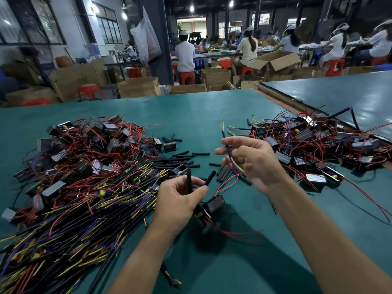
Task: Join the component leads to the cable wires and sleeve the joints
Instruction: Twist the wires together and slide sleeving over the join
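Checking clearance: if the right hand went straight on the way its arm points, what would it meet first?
Likely the loose sleeves scattered on the table, before the component pile. The right hand, holding a cable, may pass above them; depth is unclear.

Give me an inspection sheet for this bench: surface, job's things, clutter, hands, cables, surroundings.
Surface: green table; a second table adjoins it on the right.
Job's things: component with red leads just below the left hand, cannot tell if held; loose sleeve pieces mid-table.
Clutter: right heap of components and tangled red leads.
Hands: left hand pinches a sleeve piece; right hand grips a cable with yellow and purple wires.
Cables: left heap of black cables mixed with components.
Surroundings: cardboard boxes, red stools, seated people at far benches.
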